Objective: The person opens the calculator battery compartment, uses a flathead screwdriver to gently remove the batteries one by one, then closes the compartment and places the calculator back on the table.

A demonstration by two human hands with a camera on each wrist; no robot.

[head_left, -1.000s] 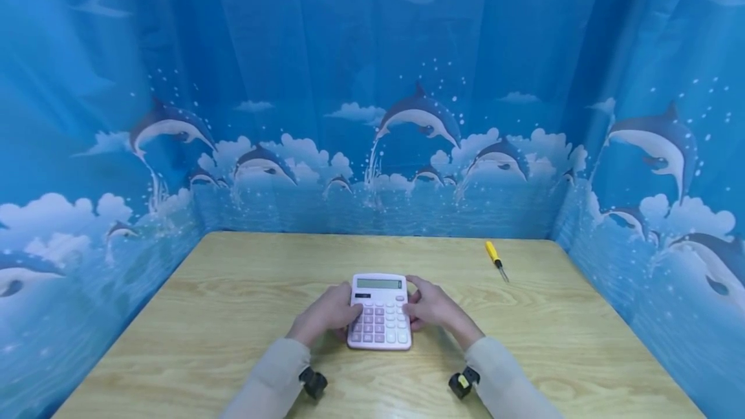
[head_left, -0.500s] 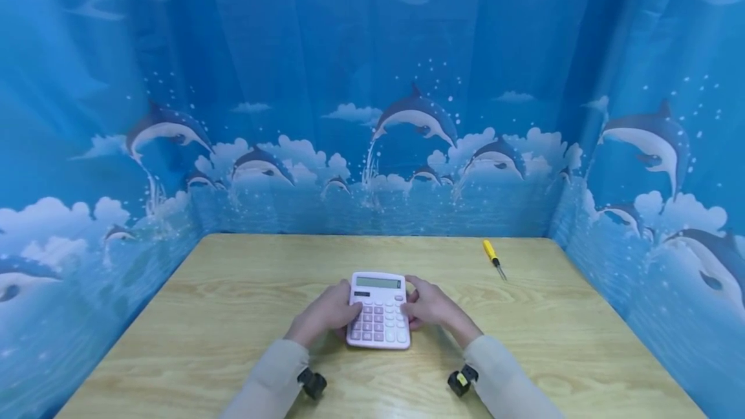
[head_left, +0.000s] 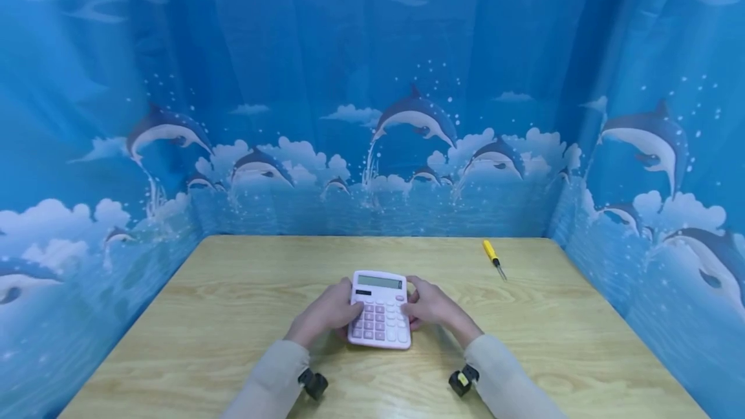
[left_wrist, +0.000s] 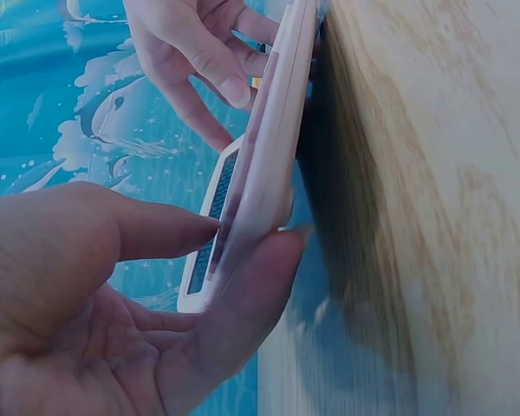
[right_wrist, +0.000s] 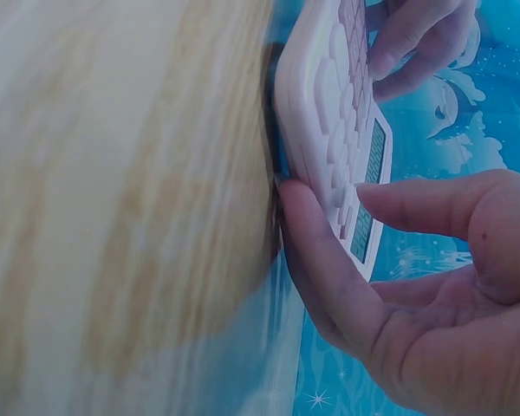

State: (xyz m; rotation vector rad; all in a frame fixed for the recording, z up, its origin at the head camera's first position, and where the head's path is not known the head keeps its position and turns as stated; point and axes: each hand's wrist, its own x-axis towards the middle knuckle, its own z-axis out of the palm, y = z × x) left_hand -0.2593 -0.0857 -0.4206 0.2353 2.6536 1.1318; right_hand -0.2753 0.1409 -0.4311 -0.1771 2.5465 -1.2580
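Note:
A pink calculator with a grey display is held between both hands over the table's middle. My left hand grips its left edge, thumb on the keys and fingers beneath. On the opposite edge, my right hand has its thumb by the right-hand keys and a finger near the top corner. In the left wrist view the left hand pinches the calculator from both faces. The right wrist view shows the right hand pinching the calculator, its lower edge close to the wood.
A yellow-handled screwdriver lies at the back right of the wooden table, its tip towards the front. Blue curtains with dolphins surround the table's back and sides. Black wrist cameras are strapped at both sleeves.
The calculator has turned very slightly clockwise in the hands, and its top edge sits a touch higher. The hands keep their grip; the whole head view has shifted slightly.

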